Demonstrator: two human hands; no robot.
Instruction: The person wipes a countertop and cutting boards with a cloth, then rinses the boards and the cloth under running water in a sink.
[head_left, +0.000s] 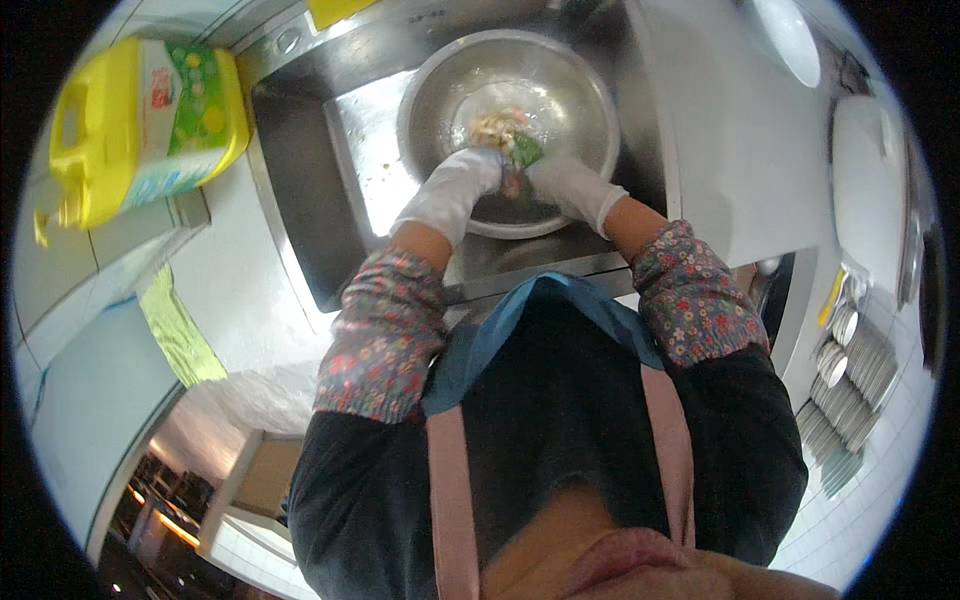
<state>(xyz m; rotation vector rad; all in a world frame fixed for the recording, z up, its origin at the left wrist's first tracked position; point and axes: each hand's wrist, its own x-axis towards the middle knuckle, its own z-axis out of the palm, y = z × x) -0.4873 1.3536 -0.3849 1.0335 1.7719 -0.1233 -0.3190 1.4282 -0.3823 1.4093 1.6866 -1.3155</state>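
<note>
A wide stainless steel bowl (581, 97) sits in a metal sink (296, 187). Inside it lies a wet mix of pale pieces (493, 127), with a green leafy piece (527, 150) beside them. My left hand (463, 184), in a white glove, reaches over the near rim at left, its fingertips against the mix. From the right comes my right hand (566, 187), gloved too and slightly blurred, close to the green piece. Reddish bits (512, 185) show between the hands. The fingers of both are mostly hidden, so their grip is unclear.
A yellow jug (97, 135) with a printed label lies left of the sink. Pale counter (720, 150) borders the sink at right. Farther right are stacked dishes (847, 397) and a white lidded container (866, 187). A green strip (176, 326) hangs at left.
</note>
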